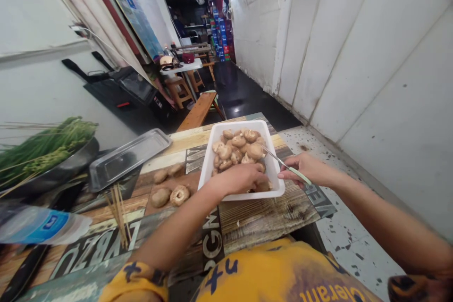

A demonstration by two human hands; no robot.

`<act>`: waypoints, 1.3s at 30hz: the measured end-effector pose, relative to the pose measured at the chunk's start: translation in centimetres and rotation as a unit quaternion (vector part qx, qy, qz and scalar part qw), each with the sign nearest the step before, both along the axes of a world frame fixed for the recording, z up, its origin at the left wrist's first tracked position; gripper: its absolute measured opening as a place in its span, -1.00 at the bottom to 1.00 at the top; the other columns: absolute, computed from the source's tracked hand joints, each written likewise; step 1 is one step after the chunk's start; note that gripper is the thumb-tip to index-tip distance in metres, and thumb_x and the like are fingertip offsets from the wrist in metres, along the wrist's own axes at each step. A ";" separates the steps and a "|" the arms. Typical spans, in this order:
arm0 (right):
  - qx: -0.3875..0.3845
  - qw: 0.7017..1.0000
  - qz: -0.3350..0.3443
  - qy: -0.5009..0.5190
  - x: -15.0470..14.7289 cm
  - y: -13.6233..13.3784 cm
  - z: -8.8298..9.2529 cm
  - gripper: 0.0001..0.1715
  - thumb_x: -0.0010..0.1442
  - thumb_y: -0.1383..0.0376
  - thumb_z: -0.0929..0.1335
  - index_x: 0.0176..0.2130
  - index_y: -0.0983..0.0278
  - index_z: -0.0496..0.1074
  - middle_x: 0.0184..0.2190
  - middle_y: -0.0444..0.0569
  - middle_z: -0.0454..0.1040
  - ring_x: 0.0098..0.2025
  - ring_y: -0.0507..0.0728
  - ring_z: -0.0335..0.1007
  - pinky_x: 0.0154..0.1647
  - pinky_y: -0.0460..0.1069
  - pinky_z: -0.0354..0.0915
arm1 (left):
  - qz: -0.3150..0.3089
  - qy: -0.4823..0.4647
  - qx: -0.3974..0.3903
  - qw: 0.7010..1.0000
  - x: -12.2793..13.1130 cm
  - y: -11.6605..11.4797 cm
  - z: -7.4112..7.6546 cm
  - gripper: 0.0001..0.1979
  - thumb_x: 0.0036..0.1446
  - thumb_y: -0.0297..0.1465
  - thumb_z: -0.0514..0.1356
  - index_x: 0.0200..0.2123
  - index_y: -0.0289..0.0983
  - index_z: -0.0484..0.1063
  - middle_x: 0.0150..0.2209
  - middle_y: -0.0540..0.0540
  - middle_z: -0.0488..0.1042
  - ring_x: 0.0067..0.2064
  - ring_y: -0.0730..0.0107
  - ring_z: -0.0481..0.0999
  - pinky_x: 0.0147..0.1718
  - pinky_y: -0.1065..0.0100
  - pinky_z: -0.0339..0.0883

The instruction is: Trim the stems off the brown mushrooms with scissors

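Observation:
A white plastic tub (pixel 274 170) full of brown mushrooms (pixel 239 141) stands before me on the table. My left hand (pixel 244 178) reaches over its near rim, fingers curled down around a mushroom at the front; the fingertips are partly hidden. Just off the tub's right side, my right hand (pixel 300 168) grips a small knife (pixel 300 174) with a pale green handle. Its thin metal blade points up and left over the mushrooms. Left of the tub, several loose mushrooms (pixel 161 197) lie on the table, one with its underside up.
On the left are a clear plastic tray (pixel 130 158), wooden skewers (pixel 120 214), a plastic bottle (pixel 46 224), a black-handled knife (pixel 24 271) and a metal bowl (pixel 67 170) of green vegetables (pixel 46 144). A wooden bench (pixel 198 112) extends beyond the table (pixel 269 222); a wall runs along the right.

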State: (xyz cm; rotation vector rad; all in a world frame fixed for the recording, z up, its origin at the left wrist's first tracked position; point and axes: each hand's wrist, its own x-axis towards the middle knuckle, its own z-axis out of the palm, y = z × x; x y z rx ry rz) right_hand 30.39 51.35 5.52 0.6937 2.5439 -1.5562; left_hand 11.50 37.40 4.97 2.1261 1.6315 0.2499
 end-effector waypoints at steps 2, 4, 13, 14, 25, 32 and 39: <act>-0.009 1.000 -0.003 0.004 0.2 0.0 -0.3 -0.44 -0.05 -0.13 0.42 -0.36 0.32 0.47 -0.71 -0.21 0.31 -0.64 0.00 0.25 -0.59 -0.10 0.15 | -0.037 0.061 -0.052 0.996 0.4 1.0 0.5 -0.61 -0.04 -0.56 0.15 -0.12 -0.17 0.53 -0.12 -0.13 0.44 -0.23 0.28 0.43 -0.38 0.40 0.21; -0.017 1.000 -0.009 0.010 0.3 0.0 -0.5 -0.43 -0.05 -0.14 0.41 -0.36 0.32 0.47 -0.71 -0.21 0.31 -0.64 -0.01 0.24 -0.58 -0.10 0.16 | -0.049 0.123 -0.081 0.988 1.0 1.6 0.7 -0.65 -0.06 -0.53 0.17 -0.15 -0.20 0.54 -0.14 -0.16 0.41 -0.29 0.29 0.40 -0.45 0.39 0.15; 0.006 0.999 -0.037 0.031 1.5 -0.5 -0.7 -0.45 0.00 -0.15 0.38 -0.36 0.29 0.45 -0.67 -0.21 0.29 -0.61 0.00 0.22 -0.56 -0.10 0.14 | 0.010 0.007 -0.047 0.999 -0.4 1.1 1.2 -0.70 -0.08 -0.46 0.28 -0.19 -0.27 0.51 -0.20 -0.15 0.42 -0.24 0.22 0.42 -0.30 0.32 0.24; 0.046 0.997 -0.051 0.040 1.7 -0.7 -0.7 -0.46 0.02 -0.14 0.37 -0.34 0.28 0.46 -0.66 -0.20 0.31 -0.60 0.00 0.22 -0.56 -0.10 0.12 | 0.040 -0.066 -0.034 0.996 -1.0 0.5 1.6 -0.66 -0.07 -0.43 0.29 -0.14 -0.26 0.49 -0.17 -0.15 0.44 -0.19 0.19 0.44 -0.25 0.31 0.26; 0.535 0.834 -0.014 0.131 0.2 -3.8 -0.4 -0.64 0.19 0.08 0.35 -0.19 0.32 0.46 -0.41 0.00 0.51 -0.36 0.12 0.37 -0.32 -0.03 0.09 | 0.305 -0.726 -0.043 0.614 -0.3 -4.3 -0.9 -0.65 0.12 -0.18 0.23 -0.12 -0.30 0.41 -0.25 -0.18 0.53 -0.44 0.47 0.49 -0.53 0.51 0.32; 0.645 0.754 0.084 0.090 -0.8 -2.6 1.0 -0.67 0.26 0.14 0.28 -0.31 0.34 0.46 -0.51 0.00 0.43 -0.46 0.09 0.26 -0.35 0.01 -0.07 | 0.368 -0.714 -0.095 0.588 -0.6 -3.8 -0.5 -0.56 0.23 -0.08 0.02 -0.30 -0.37 0.40 -0.47 -0.22 0.50 -0.67 0.62 0.26 -0.77 0.62 0.00; 0.669 0.727 0.122 0.094 -1.6 -2.2 1.0 -0.69 0.27 0.19 0.25 -0.36 0.32 0.45 -0.56 -0.03 0.42 -0.53 0.07 0.19 -0.35 0.02 -0.14 | 0.382 -0.686 -0.074 0.614 -0.6 -3.4 -0.9 -0.52 0.25 -0.06 -0.02 -0.29 -0.36 0.44 -0.45 -0.22 0.54 -0.62 0.51 0.39 -0.73 0.56 0.19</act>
